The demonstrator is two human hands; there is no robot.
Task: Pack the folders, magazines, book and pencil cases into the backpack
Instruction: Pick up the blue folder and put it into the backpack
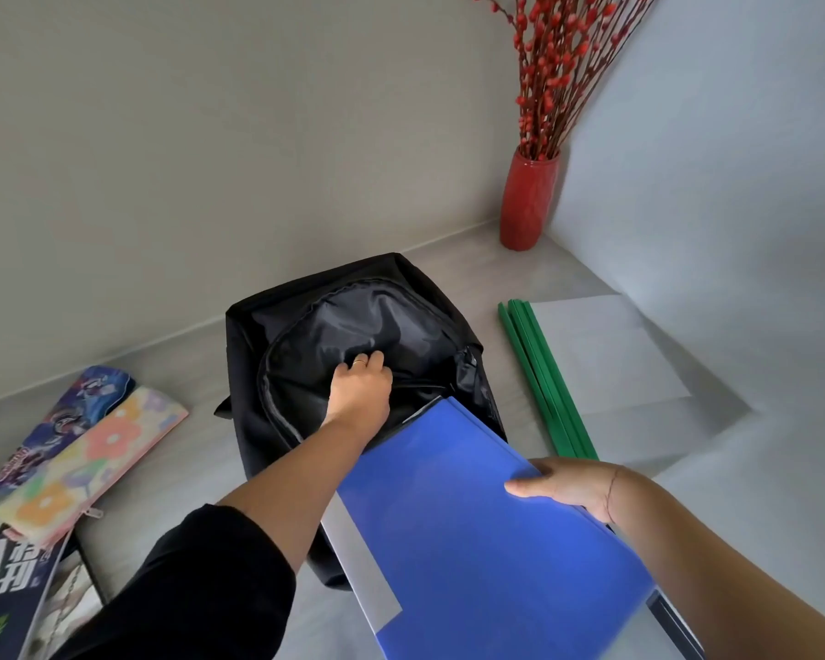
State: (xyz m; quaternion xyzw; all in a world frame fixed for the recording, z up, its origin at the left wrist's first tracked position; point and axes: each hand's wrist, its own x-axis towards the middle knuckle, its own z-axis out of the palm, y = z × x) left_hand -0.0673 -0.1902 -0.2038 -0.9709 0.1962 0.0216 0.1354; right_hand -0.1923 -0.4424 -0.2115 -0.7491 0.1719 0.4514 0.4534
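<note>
I see the blue folder (pixel 487 531) tilted, its far corner poking into the open mouth of the black backpack (pixel 306 335), its near end low in my view. My right grip (pixel 572 488) is closed on the folder's right edge, thumb flat across the top cover and the other fingers hidden beneath it. Under the folder, from that same grip, a grey-white sheet or second cover (pixel 363 569) sticks out along the left edge; I cannot tell whether it is a separate item.

My left grip (pixel 360 388) is ahead and to the left of the right one, pinched shut on the dark lining at the backpack's opening, just beyond the folder's far corner. A ring shows on one finger. The black sleeve (pixel 201 578) covers the arm up to below the elbow.

The backpack lies on the pale surface (pixel 172 469) against the wall. To the right of the right grip, further out, lie clear folders with green spines (pixel 544 378), flat on the surface. Far to the left of the left grip lie two pencil cases, a floral one (pixel 91 454) overlapping a dark-blue illustrated one (pixel 63 421). Nearer me on that side, a magazine (pixel 6 593) lies under the floral case's end. A red vase (pixel 527 202) with red berry stems (pixel 553 54) stands in the far corner.
</note>
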